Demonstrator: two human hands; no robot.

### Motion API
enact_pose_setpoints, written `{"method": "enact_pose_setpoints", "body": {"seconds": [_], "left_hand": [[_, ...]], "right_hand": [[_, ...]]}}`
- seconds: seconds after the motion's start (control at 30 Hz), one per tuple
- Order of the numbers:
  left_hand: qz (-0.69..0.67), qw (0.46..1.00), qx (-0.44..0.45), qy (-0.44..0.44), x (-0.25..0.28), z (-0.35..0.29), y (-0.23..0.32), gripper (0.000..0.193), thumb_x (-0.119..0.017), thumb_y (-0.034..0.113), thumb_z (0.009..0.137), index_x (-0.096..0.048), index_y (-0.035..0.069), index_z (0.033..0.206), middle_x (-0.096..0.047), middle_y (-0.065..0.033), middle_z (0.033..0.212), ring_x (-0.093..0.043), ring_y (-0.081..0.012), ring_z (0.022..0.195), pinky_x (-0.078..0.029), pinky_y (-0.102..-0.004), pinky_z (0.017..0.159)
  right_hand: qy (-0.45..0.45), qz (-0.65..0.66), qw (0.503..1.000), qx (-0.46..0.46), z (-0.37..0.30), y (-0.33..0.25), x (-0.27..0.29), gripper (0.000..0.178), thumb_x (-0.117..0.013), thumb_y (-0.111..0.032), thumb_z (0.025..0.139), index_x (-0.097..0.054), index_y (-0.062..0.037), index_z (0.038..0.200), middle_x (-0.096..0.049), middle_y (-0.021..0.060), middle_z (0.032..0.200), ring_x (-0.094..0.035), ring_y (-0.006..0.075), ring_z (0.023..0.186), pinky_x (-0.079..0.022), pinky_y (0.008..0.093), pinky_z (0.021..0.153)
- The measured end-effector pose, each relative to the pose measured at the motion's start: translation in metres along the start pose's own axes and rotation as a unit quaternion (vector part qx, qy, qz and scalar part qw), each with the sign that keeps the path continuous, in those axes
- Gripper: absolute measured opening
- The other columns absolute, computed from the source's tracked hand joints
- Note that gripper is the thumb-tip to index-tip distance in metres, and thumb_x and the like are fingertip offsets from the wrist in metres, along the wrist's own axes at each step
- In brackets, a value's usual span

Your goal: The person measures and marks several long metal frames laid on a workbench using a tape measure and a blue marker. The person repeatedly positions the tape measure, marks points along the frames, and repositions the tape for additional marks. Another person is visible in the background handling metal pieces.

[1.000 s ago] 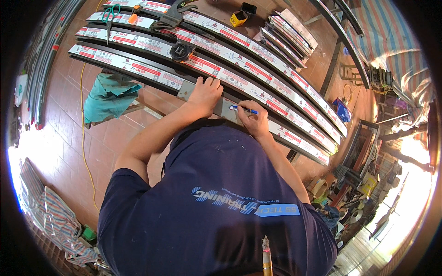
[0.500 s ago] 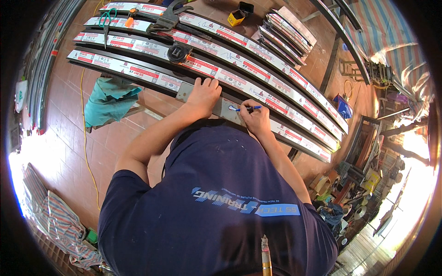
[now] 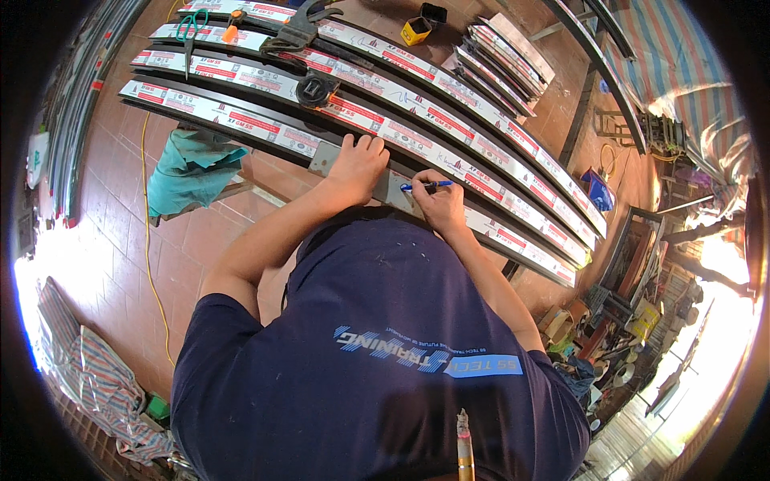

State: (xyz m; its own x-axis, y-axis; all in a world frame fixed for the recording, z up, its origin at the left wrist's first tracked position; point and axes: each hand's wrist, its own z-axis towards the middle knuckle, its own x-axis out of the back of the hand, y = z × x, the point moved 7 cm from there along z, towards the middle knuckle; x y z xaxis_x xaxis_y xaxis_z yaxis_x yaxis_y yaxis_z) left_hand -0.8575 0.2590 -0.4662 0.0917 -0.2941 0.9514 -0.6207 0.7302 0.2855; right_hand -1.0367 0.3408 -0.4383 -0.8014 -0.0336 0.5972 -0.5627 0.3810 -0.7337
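Observation:
My left hand (image 3: pixel 358 167) is closed over a grey metal plate (image 3: pixel 324 157), its fingers bent across the far edge. The plate lies on the nearest of several long profiles (image 3: pixel 265 127) covered in white and red printed film. In my right hand (image 3: pixel 439 207) is a blue pen (image 3: pixel 434 183), pinched between the fingers. Its tip is at the plate, close to a small hole, partly hidden by my fingers. Beyond my left hand a black tape measure (image 3: pixel 315 90) rests on the profiles.
Teal-handled scissors (image 3: pixel 190 36), a small orange tool (image 3: pixel 233 30) and a dark tool (image 3: pixel 301 34) lie on the far profiles. Behind them is a yellow-black box (image 3: pixel 415 30). A teal cloth (image 3: pixel 192 172) hangs at left; a yellow cord (image 3: pixel 147 232) crosses the floor. Clutter fills the right.
My right hand has shifted slightly left and the pen has tilted, with its tip now mostly behind my fingers. My left hand stays on the plate. The view has moved a little.

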Motion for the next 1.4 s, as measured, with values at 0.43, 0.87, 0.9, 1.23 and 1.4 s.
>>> {"method": "enact_pose_setpoints", "body": {"seconds": [0.43,0.87,0.9,1.23,1.4], "left_hand": [[0.028,1.0,-0.012,0.001,-0.007,0.002,-0.001,0.076,-0.107,0.039,0.065,-0.07,0.005,0.122,-0.062,-0.0133,0.125,-0.062,-0.0348,0.126,-0.046,-0.0557,0.107],[0.011,1.0,-0.011,-0.024,0.0,0.003,0.001,0.068,-0.102,0.025,0.065,-0.069,0.006,0.121,-0.062,-0.013,0.125,-0.062,-0.0344,0.124,-0.047,-0.0537,0.107],[0.008,1.0,-0.009,-0.027,0.0,0.003,0.0,0.069,-0.103,0.026,0.065,-0.069,0.006,0.121,-0.062,-0.0131,0.126,-0.062,-0.0344,0.125,-0.047,-0.0537,0.107],[0.028,1.0,-0.011,-0.003,-0.003,0.002,0.0,0.077,-0.108,0.038,0.062,-0.07,0.006,0.12,-0.062,-0.0121,0.125,-0.062,-0.0334,0.124,-0.047,-0.0528,0.106],[0.029,1.0,-0.008,-0.001,-0.005,0.003,-0.001,0.079,-0.109,0.042,0.061,-0.071,0.006,0.119,-0.063,-0.0116,0.124,-0.063,-0.0331,0.123,-0.047,-0.0528,0.106]], "right_hand": [[0.167,0.076,0.983,-0.004,-0.027,0.048,0.039,0.017,-0.075,-0.017,0.104,-0.078,-0.001,0.105,-0.077,0.0094,0.087,-0.072,0.0154,0.082,-0.059,0.0347,0.079],[0.11,0.064,0.991,0.051,-0.045,0.056,0.022,0.016,-0.079,-0.018,0.103,-0.08,-0.0032,0.109,-0.08,0.0127,0.101,-0.077,0.0237,0.092,-0.061,0.0371,0.085],[0.108,0.072,0.99,0.06,-0.043,0.054,0.022,0.016,-0.08,-0.018,0.103,-0.08,-0.0031,0.109,-0.08,0.0127,0.1,-0.077,0.0237,0.091,-0.061,0.0376,0.085],[0.086,0.032,0.99,0.11,-0.036,0.028,0.024,0.013,-0.082,-0.015,0.102,-0.082,-0.0039,0.109,-0.082,0.0121,0.102,-0.077,0.0236,0.086,-0.061,0.0349,0.077],[0.065,0.04,0.995,0.07,-0.029,0.024,0.02,0.014,-0.083,-0.016,0.102,-0.083,-0.0054,0.111,-0.082,0.012,0.103,-0.079,0.0259,0.088,-0.062,0.0373,0.078]]}}
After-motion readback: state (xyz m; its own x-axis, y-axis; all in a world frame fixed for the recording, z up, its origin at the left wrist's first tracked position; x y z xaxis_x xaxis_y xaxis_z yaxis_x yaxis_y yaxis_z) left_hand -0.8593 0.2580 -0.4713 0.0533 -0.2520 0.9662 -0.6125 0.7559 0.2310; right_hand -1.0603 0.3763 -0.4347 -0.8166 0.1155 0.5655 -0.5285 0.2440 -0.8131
